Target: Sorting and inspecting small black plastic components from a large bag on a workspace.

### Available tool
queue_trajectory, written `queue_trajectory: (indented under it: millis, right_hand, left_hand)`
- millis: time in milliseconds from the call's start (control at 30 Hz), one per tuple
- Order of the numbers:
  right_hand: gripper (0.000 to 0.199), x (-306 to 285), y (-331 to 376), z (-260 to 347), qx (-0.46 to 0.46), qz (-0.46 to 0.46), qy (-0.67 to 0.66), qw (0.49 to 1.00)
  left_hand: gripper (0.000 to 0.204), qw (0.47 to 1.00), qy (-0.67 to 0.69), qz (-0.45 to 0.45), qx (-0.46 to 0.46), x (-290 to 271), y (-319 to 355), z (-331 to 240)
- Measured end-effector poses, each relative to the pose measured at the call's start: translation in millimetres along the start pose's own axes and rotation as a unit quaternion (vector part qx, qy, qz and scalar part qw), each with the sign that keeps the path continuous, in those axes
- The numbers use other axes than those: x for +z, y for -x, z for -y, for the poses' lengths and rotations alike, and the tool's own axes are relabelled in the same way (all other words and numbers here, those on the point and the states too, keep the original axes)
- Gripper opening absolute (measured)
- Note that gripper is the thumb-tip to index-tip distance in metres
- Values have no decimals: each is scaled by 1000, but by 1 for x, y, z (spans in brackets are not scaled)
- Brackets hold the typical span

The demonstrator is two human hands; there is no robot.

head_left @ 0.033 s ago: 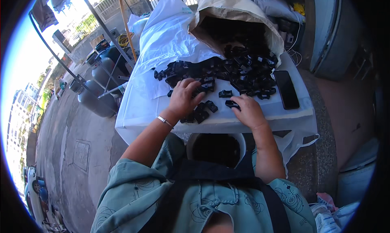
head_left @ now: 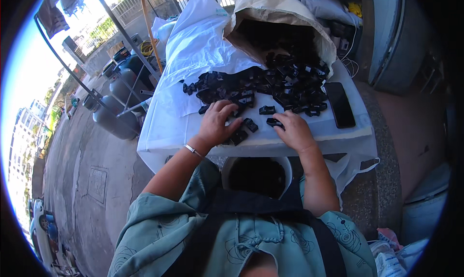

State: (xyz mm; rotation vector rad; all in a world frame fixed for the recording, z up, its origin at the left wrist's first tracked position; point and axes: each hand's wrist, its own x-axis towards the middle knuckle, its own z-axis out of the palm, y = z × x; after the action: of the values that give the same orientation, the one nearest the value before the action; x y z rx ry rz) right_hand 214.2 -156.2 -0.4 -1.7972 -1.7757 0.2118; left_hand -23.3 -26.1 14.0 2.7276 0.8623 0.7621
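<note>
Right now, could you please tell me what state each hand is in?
Left hand: open, thumb apart, beside black parts.
Right hand: touching one black piece; whether gripped cannot be told.

Loose swirl-printed teal top [head_left: 222, 243]; dark apron [head_left: 251, 203]; slim silvery left-wrist bracelet [head_left: 193, 150]

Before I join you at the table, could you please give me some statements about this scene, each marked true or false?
1. The right hand touches a black part. True.
2. The phone lies right of the pile. True.
3. The sack is closed. False: the sack's mouth is open.
4. A bracelet circles the left wrist. True.
5. The bucket stands on the table. False: the bucket is below the tabletop.
</note>
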Motion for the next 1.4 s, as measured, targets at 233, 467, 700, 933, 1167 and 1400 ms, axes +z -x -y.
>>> queue_trajectory:
  millis: [233, 467, 700, 933, 1167, 1400]
  right_hand:
    - [25, 8, -6, 3, 49, 6, -69, 996]
    - [27, 2, -8, 12, 157, 0, 90, 983]
    - [37, -3, 2, 12, 63, 17, 76, 995]
    - [38, 11, -5, 9, 52, -40, -36, 997]
    - [38, 22, -5, 21, 10, -24, 23, 999]
    - [37, 23, -7, 24, 29, -5, 25, 999]
  left_hand:
    - [74, 997, -62, -19, -32, 6, 50, -22]
    - [70, 992, -81, 42, -89, 28, 16, -53]
    - [55, 997, -47, 62, -28, 33, 17, -64]
    - [49, 989, 88, 31, 113, 14, 61, -73]
    - [37, 997, -43, -13, -66, 4, 21, 7]
    - [65, 925, 329, -35, -185, -6, -15, 49]
